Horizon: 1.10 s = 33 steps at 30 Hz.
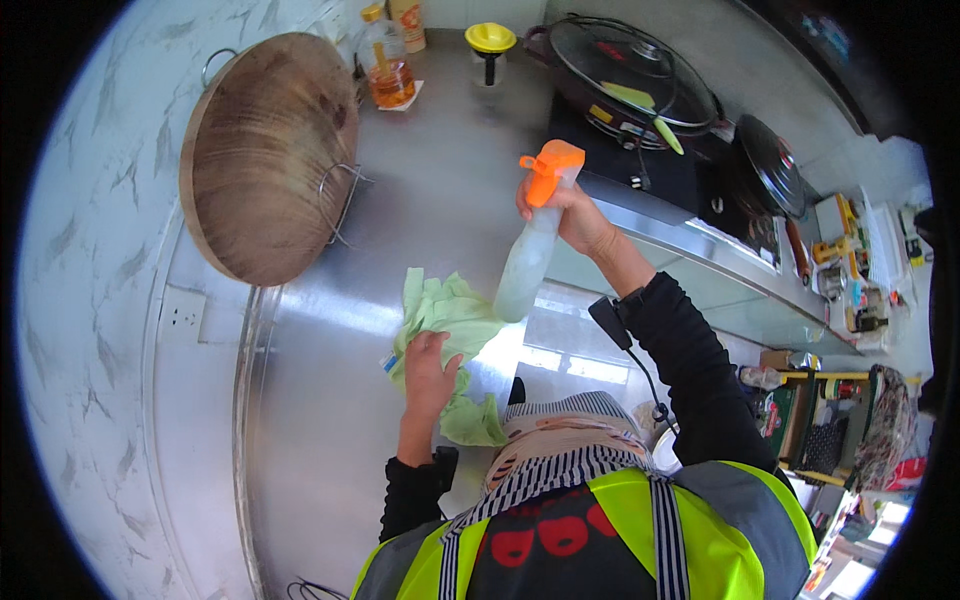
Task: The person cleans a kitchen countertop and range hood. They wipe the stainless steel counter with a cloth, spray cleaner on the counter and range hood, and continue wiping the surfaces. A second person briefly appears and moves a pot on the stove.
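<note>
My right hand (574, 214) grips a translucent spray bottle (525, 262) by the neck, just below its orange trigger head (555, 169). The bottle is tilted, its base down towards a crumpled light green cloth (454, 311). That cloth lies on the stainless steel counter (330, 420), near its front edge. On the left side of the cloth rests my left hand (431, 375), fingers spread and partly bent; whether it pinches any fabric I cannot tell.
A round wooden chopping board (270, 157) leans at the left wall. Behind stand a jar of amber liquid (388, 75) and a yellow funnel (490, 37). At the right back, a lidded electric pan (630, 75) holds a green spatula (645, 112) on its lid.
</note>
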Motion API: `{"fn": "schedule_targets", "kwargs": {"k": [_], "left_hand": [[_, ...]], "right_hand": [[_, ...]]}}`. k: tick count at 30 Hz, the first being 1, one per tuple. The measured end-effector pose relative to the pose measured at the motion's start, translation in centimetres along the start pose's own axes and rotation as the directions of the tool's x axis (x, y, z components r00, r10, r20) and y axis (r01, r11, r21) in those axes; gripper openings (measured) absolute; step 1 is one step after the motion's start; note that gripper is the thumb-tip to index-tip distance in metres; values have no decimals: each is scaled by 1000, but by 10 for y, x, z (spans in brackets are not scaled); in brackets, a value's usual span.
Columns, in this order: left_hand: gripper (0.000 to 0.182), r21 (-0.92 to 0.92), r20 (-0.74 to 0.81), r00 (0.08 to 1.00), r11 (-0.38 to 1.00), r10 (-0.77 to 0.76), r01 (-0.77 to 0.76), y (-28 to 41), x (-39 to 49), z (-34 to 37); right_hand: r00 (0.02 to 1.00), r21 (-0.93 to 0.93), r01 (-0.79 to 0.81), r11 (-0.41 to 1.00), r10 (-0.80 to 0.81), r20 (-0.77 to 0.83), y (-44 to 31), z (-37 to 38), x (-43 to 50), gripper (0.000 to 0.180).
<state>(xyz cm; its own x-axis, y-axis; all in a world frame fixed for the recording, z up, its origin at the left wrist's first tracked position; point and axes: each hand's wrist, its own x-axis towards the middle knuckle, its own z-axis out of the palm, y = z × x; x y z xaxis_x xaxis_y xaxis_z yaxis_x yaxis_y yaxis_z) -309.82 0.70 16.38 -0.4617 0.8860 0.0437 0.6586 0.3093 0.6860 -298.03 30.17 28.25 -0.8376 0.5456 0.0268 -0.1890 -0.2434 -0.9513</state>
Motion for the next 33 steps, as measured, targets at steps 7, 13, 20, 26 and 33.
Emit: {"fn": "schedule_targets", "kwargs": {"k": [7,13,20,26,33], "left_hand": [[41,44,14,998,998,54,-55,1,-5,5],[42,71,30,997,995,68,-70,3,-10,7],[54,159,58,985,973,160,-168,2,-1,15],[68,231,95,979,953,179,-197,-12,10,24],[81,348,124,987,927,100,-138,-38,32,43]], "right_hand": [[998,-18,38,999,-37,49,-35,5,-60,28],[997,191,58,980,-47,-60,-46,-9,-106,28],[976,392,154,907,-78,-203,-44,-38,-172,24],[873,245,70,967,60,-485,-39,-52,-245,20],[840,121,-5,993,70,-539,-24,-68,-332,44]]}}
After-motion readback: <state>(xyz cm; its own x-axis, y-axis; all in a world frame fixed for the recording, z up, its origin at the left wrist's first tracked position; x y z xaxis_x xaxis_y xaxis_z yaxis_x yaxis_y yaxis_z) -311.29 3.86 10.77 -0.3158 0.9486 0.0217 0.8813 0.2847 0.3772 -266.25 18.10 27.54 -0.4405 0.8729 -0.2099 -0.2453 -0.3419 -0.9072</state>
